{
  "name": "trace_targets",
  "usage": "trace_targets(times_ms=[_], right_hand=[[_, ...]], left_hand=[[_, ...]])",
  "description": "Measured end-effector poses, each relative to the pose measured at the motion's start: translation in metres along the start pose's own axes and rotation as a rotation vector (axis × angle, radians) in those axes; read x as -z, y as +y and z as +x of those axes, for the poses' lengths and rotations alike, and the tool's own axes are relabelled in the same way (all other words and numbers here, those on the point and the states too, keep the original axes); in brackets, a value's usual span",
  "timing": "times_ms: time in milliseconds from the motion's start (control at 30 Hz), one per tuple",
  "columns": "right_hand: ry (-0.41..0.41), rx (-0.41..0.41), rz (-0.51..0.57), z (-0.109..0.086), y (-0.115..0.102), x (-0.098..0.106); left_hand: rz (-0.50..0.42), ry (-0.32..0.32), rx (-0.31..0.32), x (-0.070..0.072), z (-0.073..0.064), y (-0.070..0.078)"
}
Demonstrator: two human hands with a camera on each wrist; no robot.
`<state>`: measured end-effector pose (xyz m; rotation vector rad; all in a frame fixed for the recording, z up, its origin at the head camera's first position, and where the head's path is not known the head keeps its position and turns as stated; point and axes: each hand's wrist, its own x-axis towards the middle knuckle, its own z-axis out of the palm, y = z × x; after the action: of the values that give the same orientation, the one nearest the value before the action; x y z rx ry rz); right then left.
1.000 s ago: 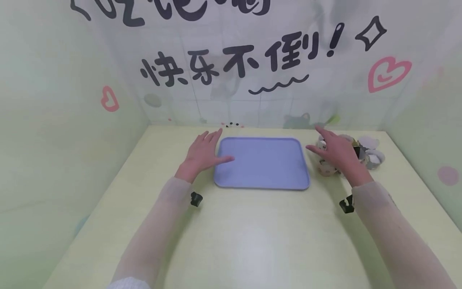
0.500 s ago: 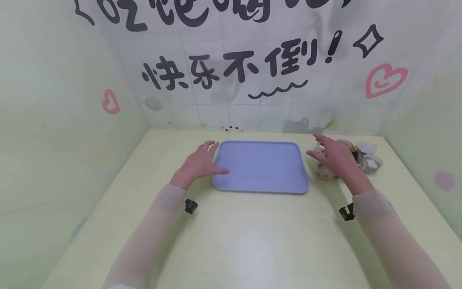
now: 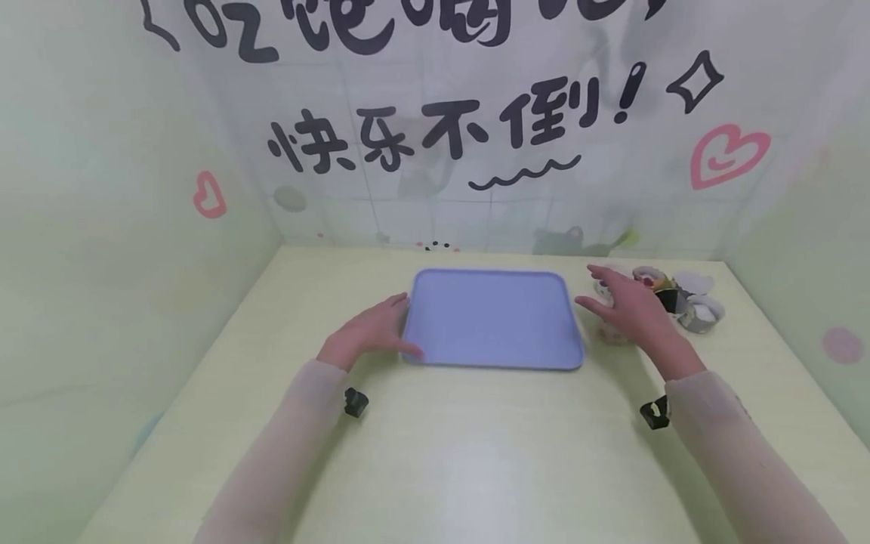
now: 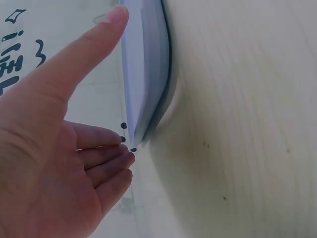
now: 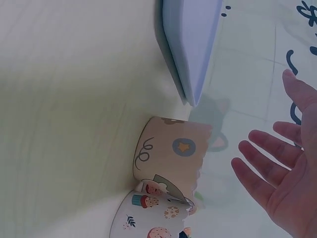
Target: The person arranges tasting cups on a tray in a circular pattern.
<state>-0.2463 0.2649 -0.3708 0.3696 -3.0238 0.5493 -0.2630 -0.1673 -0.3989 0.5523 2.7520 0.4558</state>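
A lilac rectangular tray (image 3: 496, 321) lies flat on the table. My left hand (image 3: 370, 329) is at its left edge, the thumb over the near left corner; I cannot tell whether it touches. The left wrist view shows that hand (image 4: 64, 134) with loosely bent fingers, holding nothing, beside the tray's rim (image 4: 148, 59). Right of the tray, my right hand (image 3: 635, 310) hovers over a cluster of patterned paper cups, partly hiding them. In the right wrist view, its fingers are spread and hold nothing, apart from a tan cup (image 5: 171, 153) and a white cup with printed cupcakes (image 5: 148, 213).
Other cups stand at the back right, among them a grey cup (image 3: 700, 313) with something white inside and one with colourful contents (image 3: 649, 278). A printed curtain (image 3: 448, 204) rises behind the pale wooden table (image 3: 462, 453). Pale panels flank both sides.
My left hand has come nearer to me and lower along the tray's left side, its thumb shifting to the near corner. My right hand has barely moved. The head view has tilted slightly up.
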Motion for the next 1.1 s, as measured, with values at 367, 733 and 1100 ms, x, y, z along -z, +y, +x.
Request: trace_targets(times_ms=[367, 733, 1100], right_hand=[[0.053, -0.009, 0.009, -0.006, -0.004, 0.001], [0.051, -0.040, 0.045, -0.022, 0.012, 0.012], [0.114, -0.033, 0.054, -0.037, 0.029, 0.017]], left_hand=[[0.040, -0.027, 0.009, 0.003, 0.003, -0.007], [0.168, -0.045, 0.010, 0.004, 0.008, 0.006], [0.201, -0.067, 0.039, 0.002, 0.008, 0.012]])
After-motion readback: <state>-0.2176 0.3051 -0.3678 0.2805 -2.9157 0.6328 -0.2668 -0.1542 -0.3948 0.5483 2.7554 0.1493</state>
